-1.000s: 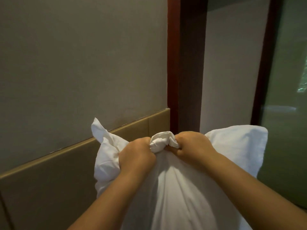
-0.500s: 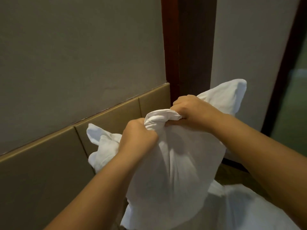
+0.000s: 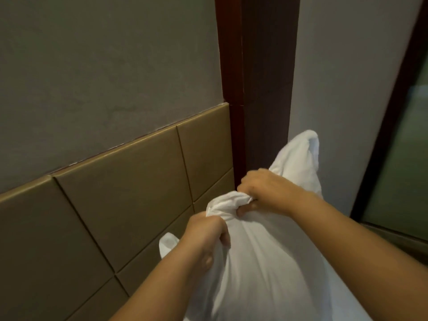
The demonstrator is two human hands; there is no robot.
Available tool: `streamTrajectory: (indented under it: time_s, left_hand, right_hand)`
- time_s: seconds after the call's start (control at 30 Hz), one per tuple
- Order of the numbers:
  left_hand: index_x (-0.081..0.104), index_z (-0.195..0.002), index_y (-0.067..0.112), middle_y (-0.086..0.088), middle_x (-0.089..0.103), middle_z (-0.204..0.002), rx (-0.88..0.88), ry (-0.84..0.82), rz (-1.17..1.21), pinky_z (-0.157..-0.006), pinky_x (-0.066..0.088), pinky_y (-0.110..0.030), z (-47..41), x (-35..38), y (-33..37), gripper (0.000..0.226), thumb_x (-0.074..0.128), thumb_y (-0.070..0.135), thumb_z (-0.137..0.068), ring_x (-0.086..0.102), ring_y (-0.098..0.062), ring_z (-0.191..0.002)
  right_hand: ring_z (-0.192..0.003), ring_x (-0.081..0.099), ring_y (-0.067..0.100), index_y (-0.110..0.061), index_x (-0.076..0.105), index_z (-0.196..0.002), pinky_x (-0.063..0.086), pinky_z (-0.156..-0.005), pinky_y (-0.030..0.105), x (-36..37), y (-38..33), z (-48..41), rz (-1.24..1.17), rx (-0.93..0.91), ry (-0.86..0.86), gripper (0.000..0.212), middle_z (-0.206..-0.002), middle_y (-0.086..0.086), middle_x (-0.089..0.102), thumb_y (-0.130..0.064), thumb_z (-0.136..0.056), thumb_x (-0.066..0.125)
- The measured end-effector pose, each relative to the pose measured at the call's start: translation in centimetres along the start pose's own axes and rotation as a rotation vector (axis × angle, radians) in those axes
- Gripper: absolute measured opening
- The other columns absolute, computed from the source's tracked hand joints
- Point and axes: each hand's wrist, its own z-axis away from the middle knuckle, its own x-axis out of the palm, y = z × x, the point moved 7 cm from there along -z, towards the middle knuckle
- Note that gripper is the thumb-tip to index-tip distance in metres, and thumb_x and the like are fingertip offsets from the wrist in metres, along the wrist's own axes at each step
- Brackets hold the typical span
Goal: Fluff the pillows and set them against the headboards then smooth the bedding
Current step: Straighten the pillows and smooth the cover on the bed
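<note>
A white pillow point(image 3: 266, 262) hangs upright in front of me, its top edge bunched between my fists. My left hand point(image 3: 205, 235) grips the cloth on the left side, and my right hand point(image 3: 266, 191) grips it a little higher on the right. One pillow corner point(image 3: 305, 144) sticks up behind my right hand, another point(image 3: 168, 244) pokes out left of my left wrist. The tan padded headboard point(image 3: 115, 200) stands just behind the pillow on the left. The bed is mostly hidden under the pillow.
A grey wall point(image 3: 104, 66) rises above the headboard. A dark red wooden post point(image 3: 254, 89) stands at the headboard's right end, with a pale wall and a dark-framed glass panel point(image 3: 405, 158) further right.
The pillow and both fists have come down lower against the headboard. More of the headboard's panels are in view now.
</note>
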Motion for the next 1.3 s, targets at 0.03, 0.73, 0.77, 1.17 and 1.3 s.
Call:
streamTrajectory:
  time_s: [0.03, 0.73, 0.77, 1.17, 1.3]
  left_hand:
    - [0.070, -0.095, 0.006, -0.018, 0.069, -0.086, -0.038, -0.005, -0.015, -0.068, 0.056, -0.039, -0.7, 0.4, -0.9, 0.050, 0.062, -0.015, -0.052, 0.063, -0.035, -0.080]
    - [0.048, -0.101, 0.022, 0.002, 0.059, -0.089, 0.620, 0.502, -1.129, -0.065, 0.033, -0.030, -8.4, -9.9, 2.2, 0.011, 0.038, 0.027, -0.098, 0.048, -0.018, -0.076]
    - [0.046, -0.102, 0.023, 0.002, 0.057, -0.090, 0.576, 0.473, -1.101, -0.066, 0.035, -0.031, -8.6, -10.5, 1.4, 0.010, 0.038, 0.021, -0.096, 0.049, -0.020, -0.078]
    - [0.058, -0.089, 0.016, -0.003, 0.059, -0.088, 0.330, 0.316, -1.148, -0.076, 0.043, -0.033, -9.4, -11.9, -1.5, 0.017, 0.043, 0.019, -0.097, 0.059, -0.023, -0.089]
    - [0.053, -0.090, 0.015, -0.002, 0.056, -0.088, 0.491, 0.142, -1.065, -0.077, 0.043, -0.028, -8.4, -8.8, -0.3, 0.017, 0.045, 0.027, -0.099, 0.056, -0.021, -0.085]
  right_hand:
    - [-0.086, 0.054, 0.021, -0.019, 0.063, -0.083, 0.037, -0.075, 0.034, 1.7, -0.1, 0.0, -0.005, 0.009, -0.015, 0.033, -0.088, 0.002, 0.063, -0.052, -0.081, 0.062]
    - [-0.112, 0.051, 0.023, -0.028, 0.033, -0.143, 0.048, -0.092, 0.035, 9.2, -0.9, -7.5, -0.375, 0.362, 0.080, 0.047, -0.125, 0.005, 0.055, -0.026, -0.098, 0.046]
    - [-0.110, 0.052, 0.023, -0.030, 0.028, -0.145, 0.049, -0.091, 0.036, 9.9, -1.7, -7.4, -0.422, 0.354, 0.043, 0.050, -0.122, 0.005, 0.055, -0.026, -0.098, 0.045]
    - [-0.106, 0.053, 0.026, -0.037, 0.022, -0.146, 0.049, -0.086, 0.039, 10.9, -5.8, -7.3, -0.497, 0.243, -0.053, 0.052, -0.115, 0.007, 0.057, -0.025, -0.098, 0.040]
    - [-0.099, 0.058, 0.023, -0.044, 0.028, -0.143, 0.049, -0.085, 0.033, 10.2, -7.6, -8.8, -0.591, 0.189, -0.064, 0.056, -0.112, 0.006, 0.061, -0.015, -0.096, 0.039]
